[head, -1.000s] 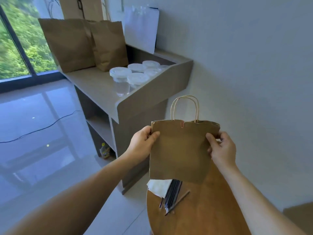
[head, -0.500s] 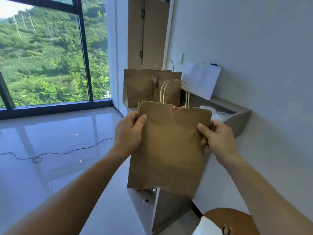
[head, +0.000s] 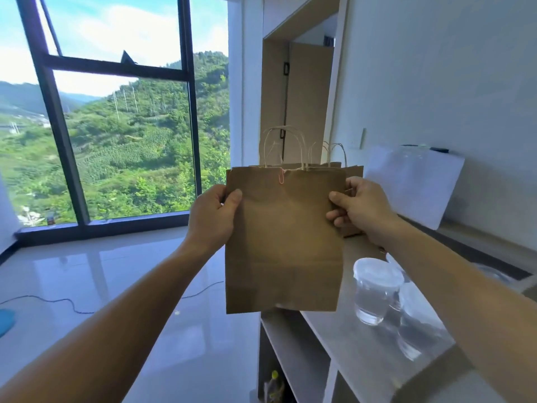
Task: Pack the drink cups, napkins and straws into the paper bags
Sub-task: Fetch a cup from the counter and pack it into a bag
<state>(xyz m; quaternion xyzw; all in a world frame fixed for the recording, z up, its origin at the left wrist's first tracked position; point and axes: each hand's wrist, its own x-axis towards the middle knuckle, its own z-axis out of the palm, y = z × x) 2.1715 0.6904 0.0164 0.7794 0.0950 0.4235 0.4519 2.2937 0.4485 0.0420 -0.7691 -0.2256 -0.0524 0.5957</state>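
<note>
I hold a flat brown paper bag [head: 283, 239] upright in the air, with twine handles and a pink paper clip at its top edge. My left hand [head: 213, 218] pinches its left edge, thumb on the front. My right hand [head: 359, 209] pinches its right edge the same way. The bag hangs over the left end of a grey counter [head: 366, 344]. Clear lidded drink cups [head: 376, 290] stand on the counter, below my right forearm. More brown bags [head: 353, 173] stand behind the held one, mostly hidden. No napkins or straws are in view.
A white bag [head: 412, 184] leans on the wall at the counter's far end. Open shelves sit under the counter, with a small bottle [head: 273, 385] at the bottom. A glossy floor with a thin black cable [head: 58, 301] stretches left towards a large window.
The bag went up from the round wooden table to chest height by the counter, both hands keeping their grip. The view rose; the table, napkins and straws dropped out of sight.
</note>
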